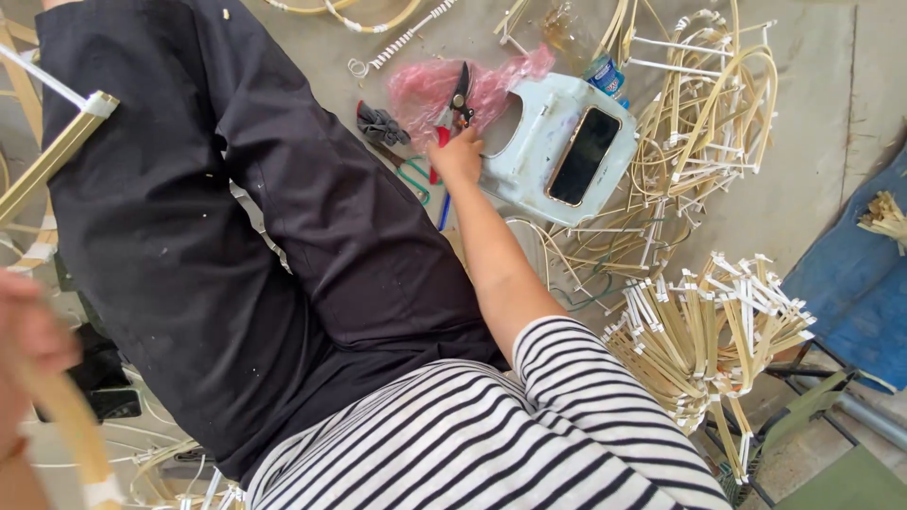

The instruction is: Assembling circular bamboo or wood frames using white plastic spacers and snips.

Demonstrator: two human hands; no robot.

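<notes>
Pruning shears [457,106], red-handled with dark blades, lie on the concrete floor [812,123] over a pink plastic bag [420,87], just beside a pale plastic stool [529,156] carrying a dark phone [584,156]. My right hand [457,156] reaches to them, fingers curled onto the red handles; I cannot tell how firm the grasp is. My left hand [28,331], blurred at the frame edge, is closed around a pale cane strip [71,420]. Grey gloves [381,125] lie near the shears. Bundled cane pieces [709,331] with white-wrapped ends lie well apart.
</notes>
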